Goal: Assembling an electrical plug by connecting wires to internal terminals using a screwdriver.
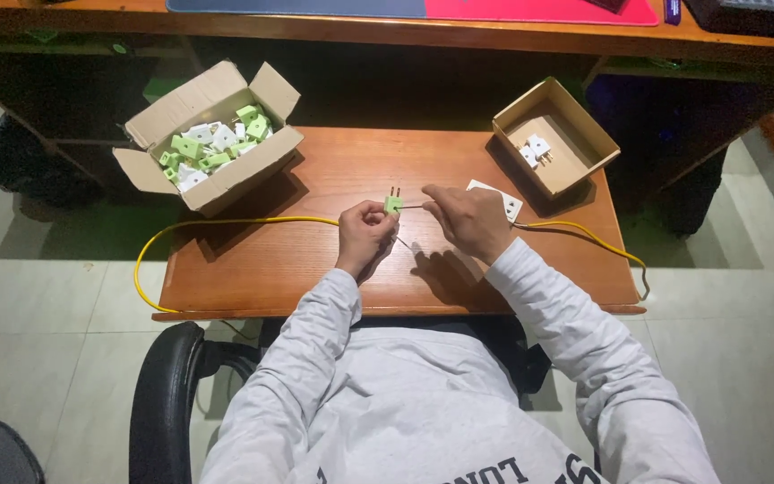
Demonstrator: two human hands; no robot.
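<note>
My left hand pinches a small green plug with two metal pins pointing away from me, above the wooden table. My right hand is just right of it, fingers closed on a thin wire or tool whose tip touches the plug. A yellow cable runs across the table behind both hands. A white socket plate lies partly hidden under my right hand.
An open cardboard box at back left holds several green and white plugs. A smaller open box at back right holds white plugs. A higher desk edge runs behind. My black chair arm is at lower left.
</note>
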